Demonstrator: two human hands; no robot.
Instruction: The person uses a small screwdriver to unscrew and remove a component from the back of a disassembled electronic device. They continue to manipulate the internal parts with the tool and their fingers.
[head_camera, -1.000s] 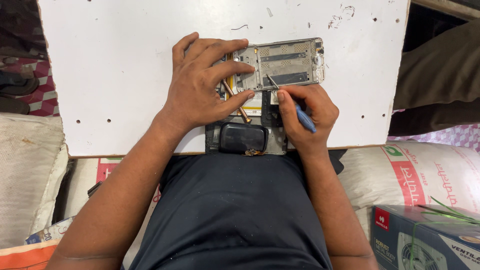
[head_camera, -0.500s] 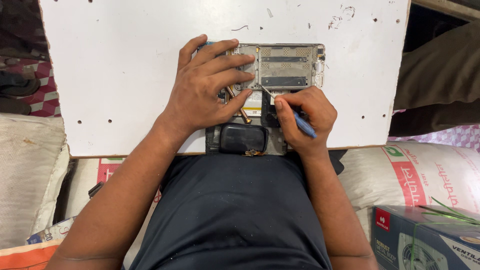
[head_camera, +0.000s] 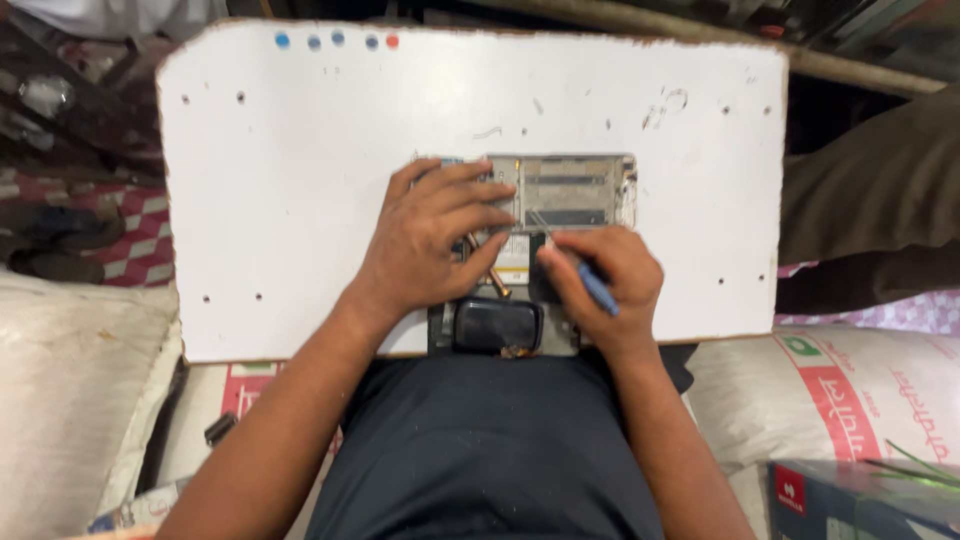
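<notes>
Under the left hand (head_camera: 430, 245) lies the opened phone (head_camera: 570, 195).

Small repair workshop | scuffed white workboard (head_camera: 300, 200) serves as bench | opened phone (head_camera: 575, 190) at the board's centre | stuffed sacks (head_camera: 850, 400) piled below its near edge

At my right, a white woven sack (head_camera: 850, 400) with red print lies beside my lap, and a dark blue carton (head_camera: 860, 500) with a red square label sits at its lower edge. A plain white sack (head_camera: 70, 400) lies at my left.
</notes>
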